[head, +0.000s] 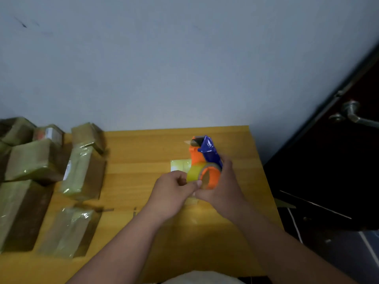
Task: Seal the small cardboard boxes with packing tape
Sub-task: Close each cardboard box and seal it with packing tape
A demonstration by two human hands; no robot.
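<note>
An orange and blue tape dispenser (205, 154) with a yellowish tape roll (194, 173) is held above the wooden table (143, 152). My right hand (223, 187) grips the dispenser from the right side. My left hand (174, 189) pinches the roll's edge with thumb and fingers. Several small cardboard boxes wrapped in shiny tape lie at the left, among them one (84, 173) in the middle and one (67, 230) nearer me. A small pale taped item (180, 165) lies on the table behind my hands, partly hidden.
More taped boxes (30, 158) are piled at the table's far left. A grey wall rises behind the table. A dark door with a metal handle (354, 115) stands at the right, past the table's right edge.
</note>
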